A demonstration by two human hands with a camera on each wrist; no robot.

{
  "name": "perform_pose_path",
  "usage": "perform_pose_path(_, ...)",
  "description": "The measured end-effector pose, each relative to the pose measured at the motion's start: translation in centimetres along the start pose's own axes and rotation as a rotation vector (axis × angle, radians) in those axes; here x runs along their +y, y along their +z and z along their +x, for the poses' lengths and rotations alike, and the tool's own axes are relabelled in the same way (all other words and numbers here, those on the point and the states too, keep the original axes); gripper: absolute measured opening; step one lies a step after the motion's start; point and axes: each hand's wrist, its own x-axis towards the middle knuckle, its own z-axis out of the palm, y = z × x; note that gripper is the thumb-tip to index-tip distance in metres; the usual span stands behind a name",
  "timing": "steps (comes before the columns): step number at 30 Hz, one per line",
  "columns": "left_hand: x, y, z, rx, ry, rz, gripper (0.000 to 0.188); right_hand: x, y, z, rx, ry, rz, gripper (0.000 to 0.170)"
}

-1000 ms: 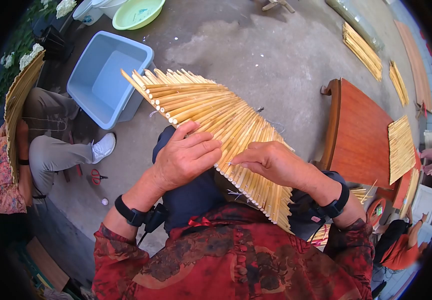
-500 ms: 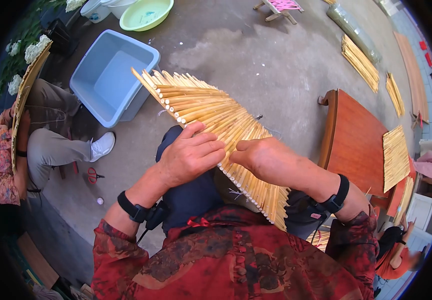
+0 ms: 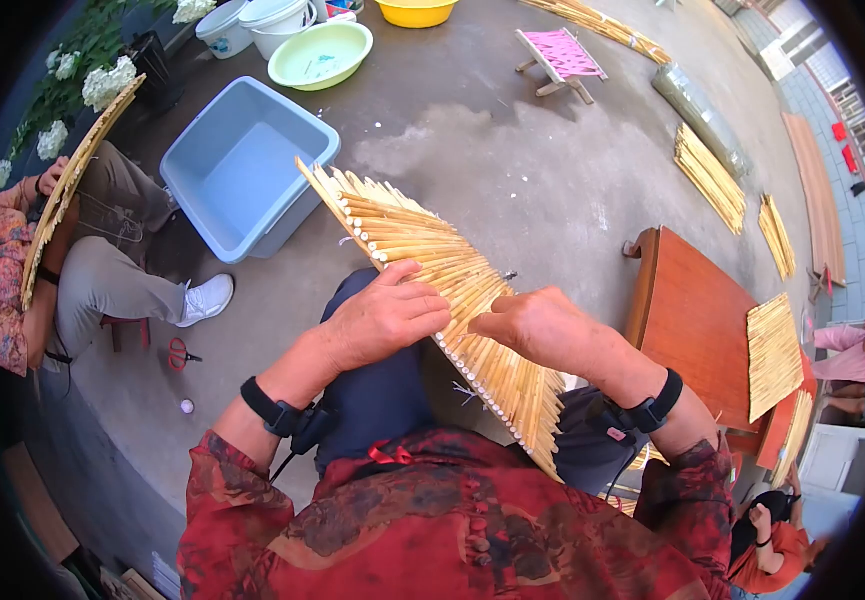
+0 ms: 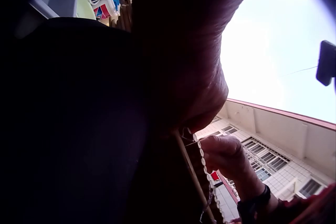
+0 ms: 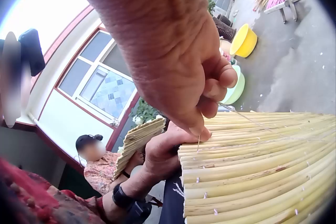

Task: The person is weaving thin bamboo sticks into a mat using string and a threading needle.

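Note:
A mat of pale reed stalks (image 3: pixel 432 245), bound side by side, lies slanting across the person's lap. At its near edge the left hand (image 3: pixel 377 320) grips the stalks, fingers over the top; its thumb is hidden in the head view. Just right of it, the right hand (image 3: pixel 542 328) pinches a fine thread (image 5: pixel 198 143) between thumb and fingertip, close over the cut stalk ends. Another strand (image 5: pixel 247 117) runs from the curled fingers across the mat. Small white stitches (image 5: pixel 205 195) dot the stalks, and loose thread ends (image 3: pixel 465 392) hang from the near edge.
A blue tub (image 3: pixel 242 165) stands ahead on the left, near a green basin (image 3: pixel 320 55). Red-handled scissors (image 3: pixel 181 354) lie on the ground. Another person (image 3: pixel 2 270) sits at left holding a mat. A brown wooden table (image 3: pixel 692 320) stands at right, with reed bundles (image 3: pixel 709 178) beyond.
The head view has tilted up, so the surroundings sit lower. The right hand went in close to the left fingers, then drew slightly away to the right. The left hand keeps its grip.

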Motion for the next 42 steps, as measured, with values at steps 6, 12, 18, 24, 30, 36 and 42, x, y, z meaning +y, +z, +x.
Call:
perform_pose_path(6,-0.7,-0.9,3.2,0.046,0.115,0.001,0.018,0.9,-2.9,-1.6,0.051,0.026,-0.065,0.026)
perform_pose_path(12,-2.8,-1.8,8.9,-0.02,0.185,-0.115,0.027,3.2,-6.6,-3.0,0.037,0.125,-0.105,0.033)
perform_pose_path(18,-3.9,-1.1,9.5,-0.057,0.164,-0.217,0.021,5.1,-5.3,-2.9,0.086,0.114,0.069,0.034)
perform_pose_path(24,-4.3,-0.3,9.5,0.021,0.159,-0.215,0.018,6.0,-5.4,-2.5,0.072,0.101,0.044,0.034)
perform_pose_path(30,-4.5,-0.9,9.1,0.006,0.179,-0.225,0.012,6.2,-4.9,-2.1,0.086,0.01,0.057,0.036)
perform_pose_path(36,-4.6,-0.8,8.8,0.043,0.185,-0.239,0.011,6.4,-4.3,-2.0,0.119,-0.023,0.055,0.04)
perform_pose_path(42,-4.5,-1.1,8.8,0.002,0.169,-0.219,0.011,5.9,-5.1,-1.8,0.071,0.024,0.032,0.039)
